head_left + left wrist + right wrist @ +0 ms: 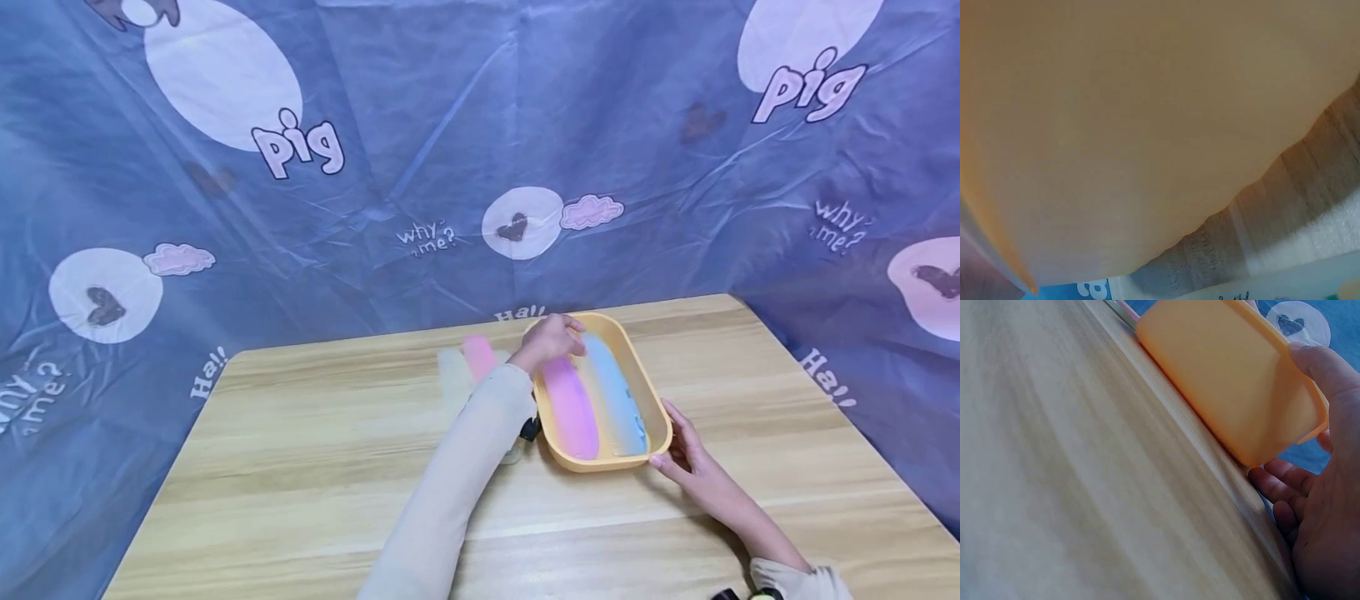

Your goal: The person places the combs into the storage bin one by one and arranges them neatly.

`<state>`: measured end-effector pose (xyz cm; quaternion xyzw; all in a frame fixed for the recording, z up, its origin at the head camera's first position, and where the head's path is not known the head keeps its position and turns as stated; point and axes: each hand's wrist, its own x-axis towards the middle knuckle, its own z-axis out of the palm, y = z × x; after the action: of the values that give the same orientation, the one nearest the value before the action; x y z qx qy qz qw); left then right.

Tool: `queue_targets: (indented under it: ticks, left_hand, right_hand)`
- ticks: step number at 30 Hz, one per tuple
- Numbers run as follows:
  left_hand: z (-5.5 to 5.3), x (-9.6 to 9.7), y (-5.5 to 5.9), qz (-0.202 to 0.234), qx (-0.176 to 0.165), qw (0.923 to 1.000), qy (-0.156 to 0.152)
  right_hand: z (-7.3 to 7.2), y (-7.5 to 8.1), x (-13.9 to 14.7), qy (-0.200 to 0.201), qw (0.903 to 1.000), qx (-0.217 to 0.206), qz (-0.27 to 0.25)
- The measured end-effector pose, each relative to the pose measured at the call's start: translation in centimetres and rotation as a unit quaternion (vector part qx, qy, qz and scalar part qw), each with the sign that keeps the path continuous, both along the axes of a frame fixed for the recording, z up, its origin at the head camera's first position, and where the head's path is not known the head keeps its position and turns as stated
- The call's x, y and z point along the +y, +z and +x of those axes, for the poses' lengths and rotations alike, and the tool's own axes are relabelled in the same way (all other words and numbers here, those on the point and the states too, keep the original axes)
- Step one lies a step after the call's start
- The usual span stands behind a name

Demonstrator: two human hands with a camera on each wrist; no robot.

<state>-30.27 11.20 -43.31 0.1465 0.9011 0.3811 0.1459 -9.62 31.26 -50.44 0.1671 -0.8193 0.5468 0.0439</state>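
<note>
A yellow-orange plastic tray (pixel 558 457) with rounded corners stands at the back of the table, right of its middle. Inside lie a long pink-purple strip (pixel 573 408) and a light blue strip (pixel 617 387); what they are is unclear. My left hand (pixel 550 340) reaches over the tray's far left corner, fingers curled over the rim. The tray's outer wall (pixel 1147 137) fills most of the left wrist view, which hides the left fingers. My right hand (pixel 693 467) holds the near right corner, thumb (pixel 1325 365) on the rim and fingers low against the side.
Left of the tray, partly behind my left forearm, flat pale (pixel 452 375) and pink (pixel 478 354) pieces lie on the wooden table (pixel 315 467). A pale rounded thing (pixel 513 455) shows beside the left wrist. Blue printed cloth (pixel 420 158) hangs behind the table's back edge.
</note>
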Motion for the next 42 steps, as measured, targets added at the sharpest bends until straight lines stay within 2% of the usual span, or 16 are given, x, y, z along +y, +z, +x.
queue_targets:
  ticks: [4, 9, 16, 23, 30, 42]
  left_hand:
    - [0.0, -0.4, 0.2, 0.077, -0.038, 0.9963, -0.002]
    - [0.0, -0.7, 0.4, 0.131, -0.054, 0.9897, -0.018]
    - [-0.1, -1.2, 0.6, 0.154, -0.066, 0.9856, -0.024]
    - [-0.2, -2.3, 1.9, 0.184, -0.044, 0.9815, -0.026]
    - [-0.4, -3.9, 2.9, 0.194, -0.039, 0.9803, 0.005]
    - [-1.2, -8.0, 3.5, 0.199, -0.037, 0.979, 0.026]
  right_hand:
    - [-0.2, 0.1, 0.0, 0.0, 1.0, 0.004, 0.001]
    - [-0.2, 0.1, 0.0, -0.003, 1.0, -0.005, 0.004]
    - [0.0, 0.0, -0.2, -0.006, 0.9999, -0.008, 0.008]
    - [0.0, -0.2, -0.1, -0.014, 0.9998, 0.0, 0.014]
    - [-0.2, -0.1, -0.2, -0.023, 0.9991, 0.021, 0.03]
    - [0.0, 0.0, -0.1, -0.022, 0.9994, 0.006, 0.026]
